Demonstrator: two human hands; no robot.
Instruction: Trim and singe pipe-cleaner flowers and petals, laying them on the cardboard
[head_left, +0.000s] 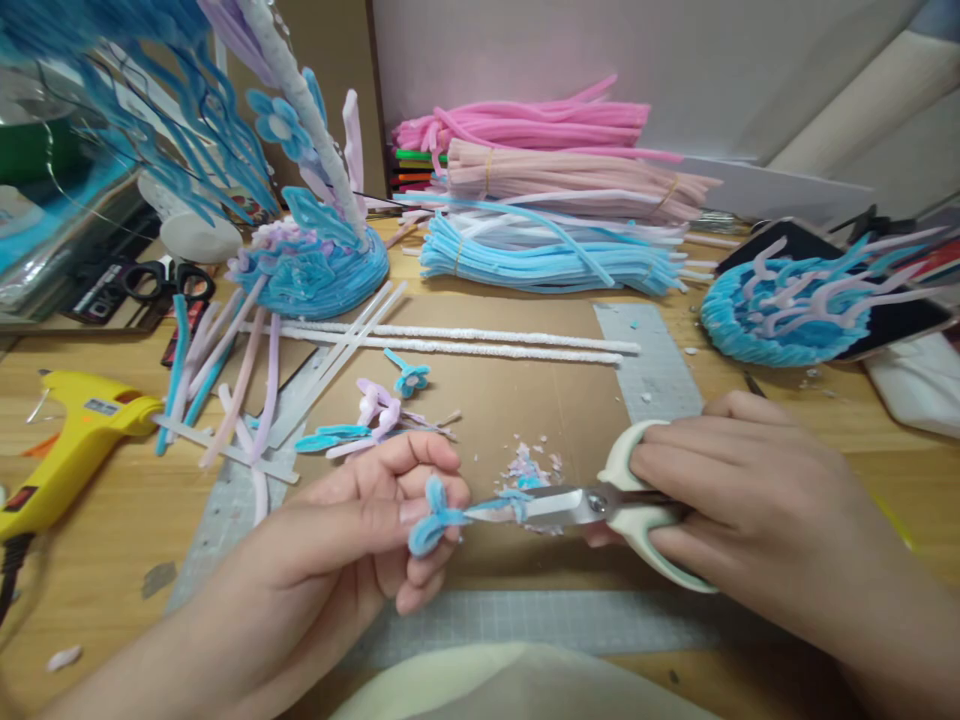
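My left hand (pixel 375 540) pinches a small looped piece of blue pipe cleaner (pixel 429 530) between thumb and fingers. My right hand (pixel 750 490) has its fingers through the white handles of a pair of scissors (pixel 581 505). The blades point left and meet the thin stem of the blue piece. Whether they are fully closed on it I cannot tell. Under the blades lies a small heap of blue and lilac fluff clippings (pixel 527 467) on a brown cardboard sheet (pixel 517 400). Behind my left hand lie lilac pipe cleaner flowers (pixel 377 405) and a small blue flower (pixel 411 379).
At left lies a yellow glue gun (pixel 82 430) beside loose pipe cleaner strips. A blue flower-decorated stand (pixel 322 280) rises behind. Bundles of pink (pixel 540 128) and blue (pixel 547 258) pipe cleaners lie at the back. A round blue piece (pixel 780 310) sits at right.
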